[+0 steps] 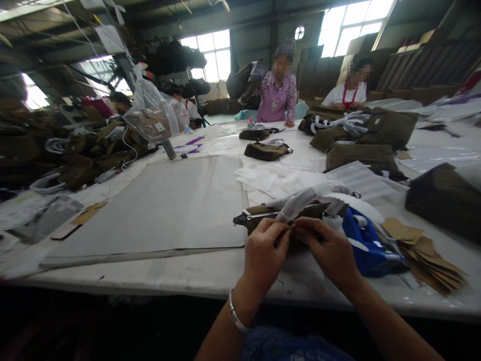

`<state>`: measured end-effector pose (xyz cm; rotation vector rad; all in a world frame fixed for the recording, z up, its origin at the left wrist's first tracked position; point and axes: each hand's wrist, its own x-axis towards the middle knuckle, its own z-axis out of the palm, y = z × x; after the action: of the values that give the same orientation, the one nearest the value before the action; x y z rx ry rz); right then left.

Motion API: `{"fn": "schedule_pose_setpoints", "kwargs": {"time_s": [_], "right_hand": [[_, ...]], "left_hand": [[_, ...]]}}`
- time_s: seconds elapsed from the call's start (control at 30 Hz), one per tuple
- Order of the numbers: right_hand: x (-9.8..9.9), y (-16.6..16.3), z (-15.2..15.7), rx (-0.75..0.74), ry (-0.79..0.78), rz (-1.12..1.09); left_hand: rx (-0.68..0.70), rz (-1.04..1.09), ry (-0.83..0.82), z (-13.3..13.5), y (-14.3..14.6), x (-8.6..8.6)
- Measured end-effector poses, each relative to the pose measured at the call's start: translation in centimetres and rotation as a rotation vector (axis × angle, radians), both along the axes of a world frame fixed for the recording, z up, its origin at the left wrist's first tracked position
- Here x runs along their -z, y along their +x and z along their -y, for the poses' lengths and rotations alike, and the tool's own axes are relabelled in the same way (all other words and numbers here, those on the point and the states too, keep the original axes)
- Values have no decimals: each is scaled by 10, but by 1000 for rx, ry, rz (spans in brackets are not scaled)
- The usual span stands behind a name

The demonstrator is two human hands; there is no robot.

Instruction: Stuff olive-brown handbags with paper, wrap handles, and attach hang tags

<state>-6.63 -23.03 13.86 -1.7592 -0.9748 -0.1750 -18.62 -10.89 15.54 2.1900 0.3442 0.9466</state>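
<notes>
An olive-brown zippered bag [259, 211] lies at the table's near edge, its silver zip running along the top. White wrapping [296, 204] covers its strap. My left hand [266, 250] and my right hand [330, 250] meet at the bag's near side, just below the wrapped strap. Both are closed, thumbs and fingertips pinched close together on the bag; the exact spot between them is mostly hidden by the fingers. Right beside my right hand stands a blue tape dispenser [368, 245] with a roll in it.
Grey sheets [180, 200] cover the table to the left. Brown paper pieces [428, 255] fan out at the right. Beyond lie white sheets [278, 178] and several olive bags [361, 158]. A person in a purple apron [276, 100] stands across the table; other people are further back.
</notes>
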Motion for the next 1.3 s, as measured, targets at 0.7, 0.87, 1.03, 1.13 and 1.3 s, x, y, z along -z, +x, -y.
{"fn": "schedule_pose_setpoints", "kwargs": {"time_s": [0.7, 0.87, 1.03, 1.13, 1.3], "right_hand": [[0, -2, -4, -24, -41, 337], [-4, 1, -2, -20, -74, 273], [-11, 9, 0, -138, -108, 403], [-12, 13, 1, -187, -160, 458], [-10, 15, 0, -245, -213, 471]], "left_hand": [[-79, -39, 475, -2, 9, 8], [2, -25, 145, -10, 7, 8], [47, -35, 53, -13, 4, 5], [51, -74, 113, -13, 3, 4], [51, -74, 227, -14, 4, 4]]}}
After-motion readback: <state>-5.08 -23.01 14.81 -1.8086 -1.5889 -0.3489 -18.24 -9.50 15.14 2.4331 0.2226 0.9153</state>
